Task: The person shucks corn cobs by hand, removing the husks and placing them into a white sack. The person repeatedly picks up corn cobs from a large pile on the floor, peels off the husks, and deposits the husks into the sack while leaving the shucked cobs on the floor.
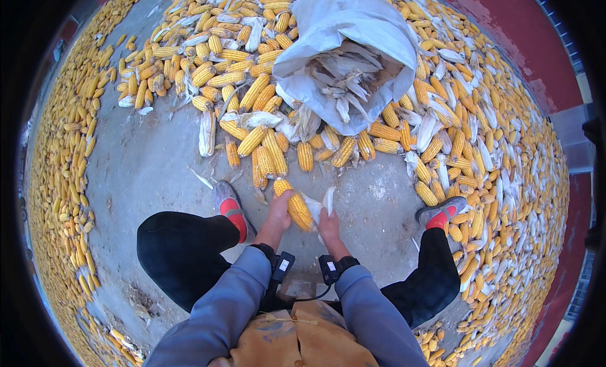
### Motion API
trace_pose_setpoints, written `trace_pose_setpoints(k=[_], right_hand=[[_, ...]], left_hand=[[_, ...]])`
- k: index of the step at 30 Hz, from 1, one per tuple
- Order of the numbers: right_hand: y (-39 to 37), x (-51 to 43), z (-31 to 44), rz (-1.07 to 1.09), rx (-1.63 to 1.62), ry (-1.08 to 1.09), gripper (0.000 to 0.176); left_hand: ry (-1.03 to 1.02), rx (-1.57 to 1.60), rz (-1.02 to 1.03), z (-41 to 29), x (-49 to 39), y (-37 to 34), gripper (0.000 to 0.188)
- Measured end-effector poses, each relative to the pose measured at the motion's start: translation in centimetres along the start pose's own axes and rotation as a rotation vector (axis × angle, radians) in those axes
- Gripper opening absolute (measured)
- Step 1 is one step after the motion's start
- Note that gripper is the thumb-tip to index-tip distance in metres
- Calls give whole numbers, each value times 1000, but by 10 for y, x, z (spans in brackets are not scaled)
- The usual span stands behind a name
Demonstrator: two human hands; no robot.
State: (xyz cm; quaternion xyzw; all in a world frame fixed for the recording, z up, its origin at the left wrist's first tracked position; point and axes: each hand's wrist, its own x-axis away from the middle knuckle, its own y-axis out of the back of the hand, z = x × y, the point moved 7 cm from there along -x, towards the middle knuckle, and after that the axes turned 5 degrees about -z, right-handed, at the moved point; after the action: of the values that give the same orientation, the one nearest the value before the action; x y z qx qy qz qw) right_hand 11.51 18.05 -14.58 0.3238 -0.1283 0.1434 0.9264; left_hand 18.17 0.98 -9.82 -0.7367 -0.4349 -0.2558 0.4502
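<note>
Between my knees, an ear of corn [296, 207] with bare yellow kernels is held by my left hand [280, 211], its fingers closed around the side of the cob. Pale husk leaves [316, 207] hang off to the right of the ear, and my right hand [328, 223] grips them near the ear's lower end. Ahead of both hands, husked ears [269, 158] lie at the edge of the heap. Beyond them an open white woven sack [345, 16] rests on the corn, with dry husks [348, 78] inside.
A large heap of corn ears with loose husks [487, 177] curves along the right side. Another long heap [66, 177] lies at the far left. Concrete floor [142, 163] shows between them. My shoes [229, 196] stand on either side, the right one [438, 210] against the corn.
</note>
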Motion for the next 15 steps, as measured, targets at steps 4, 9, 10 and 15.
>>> trace_pose_setpoints(k=[4,9,10,15], right_hand=[[-37,1,7,315,-272,-141,29],[25,-83,25,182,-176,-89,28],[36,-103,33,108,-212,-48,29],[64,-177,96,-312,85,340,48]], left_hand=[[21,7,12,-3,-5,-2,23],[75,28,15,-2,-13,9,24],[114,49,-15,3,-16,11,23],[145,-24,-86,24,-30,22,25]])
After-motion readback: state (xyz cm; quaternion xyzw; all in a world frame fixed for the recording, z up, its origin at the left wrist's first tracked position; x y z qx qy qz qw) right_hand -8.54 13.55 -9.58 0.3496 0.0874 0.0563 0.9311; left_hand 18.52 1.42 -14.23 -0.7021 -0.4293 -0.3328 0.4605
